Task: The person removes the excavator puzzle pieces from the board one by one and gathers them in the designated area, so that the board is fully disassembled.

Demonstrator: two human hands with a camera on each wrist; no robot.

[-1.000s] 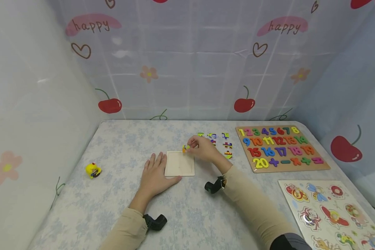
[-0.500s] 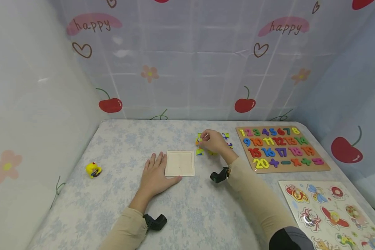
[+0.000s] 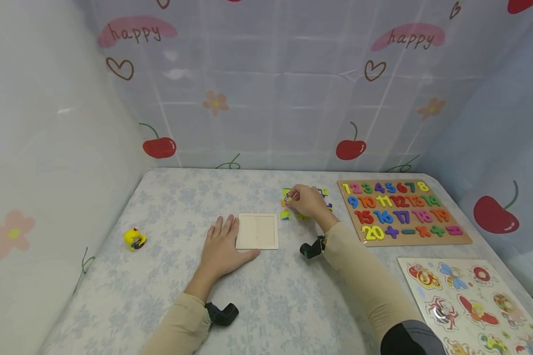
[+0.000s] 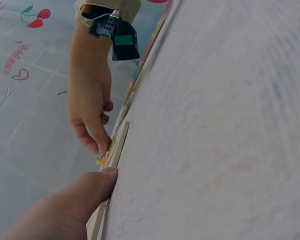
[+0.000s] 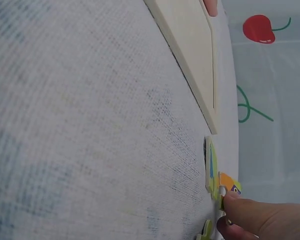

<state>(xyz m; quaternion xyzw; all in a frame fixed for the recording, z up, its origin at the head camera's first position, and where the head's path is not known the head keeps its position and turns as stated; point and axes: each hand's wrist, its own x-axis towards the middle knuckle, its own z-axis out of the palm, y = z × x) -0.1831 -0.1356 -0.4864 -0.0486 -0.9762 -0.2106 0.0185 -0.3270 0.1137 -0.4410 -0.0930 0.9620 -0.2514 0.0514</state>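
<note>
A small square wooden puzzle tray (image 3: pixel 256 231) lies bare on the table. My left hand (image 3: pixel 222 249) rests beside it with straight, spread fingers at its left side; the thumb touches the near edge. To the tray's right and farther back, my right hand (image 3: pixel 308 201) is low over a cluster of colourful jigsaw pieces (image 3: pixel 285 215), hiding several of them. Between thumb and finger it pinches an orange and yellow jigsaw piece (image 5: pixel 230 183), also visible at the fingertips in the left wrist view. A green and blue piece (image 5: pixel 211 167) lies close by.
A number puzzle board (image 3: pixel 408 240) lies at the back right. In front of it is an insect picture board (image 3: pixel 462 291). A yellow toy duck (image 3: pixel 135 239) stands at the left. A printed curtain hangs behind the table.
My right hand has moved right from above the tray's far right corner to the jigsaw pieces, then nearly stopped there. The left hand stays beside the tray.
</note>
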